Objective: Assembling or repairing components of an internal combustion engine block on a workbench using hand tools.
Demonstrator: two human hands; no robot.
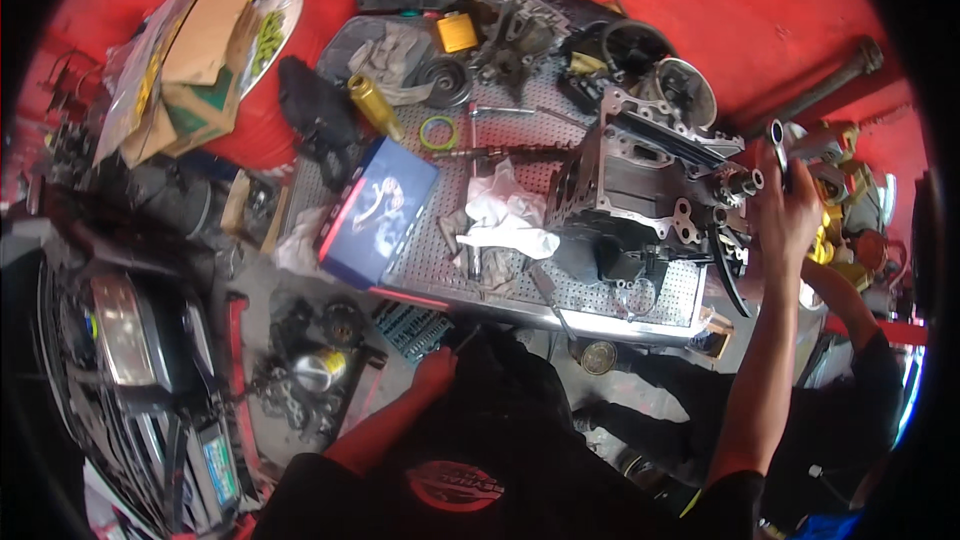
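Note:
My right hand (797, 208) is raised at the right end of the bench, closed around a shiny metal wrench (777, 140) with its ring end pointing up. Just left of it stands a bare metal engine block (640, 175), with a shaft end (742, 183) sticking out toward the hand. My left hand (436, 372) is low in front of my body, beside a teal socket set tray (408, 330) below the bench edge. A thin dark piece shows by its fingers, but the fingers are too blurred to read.
The perforated metal bench (440, 255) carries a blue box (385, 205), white rags (505, 210), a yellow bottle (372, 103) and a green ring (437, 132). Another person's arm (845, 298) reaches in at right. A car front (125, 330) is at left.

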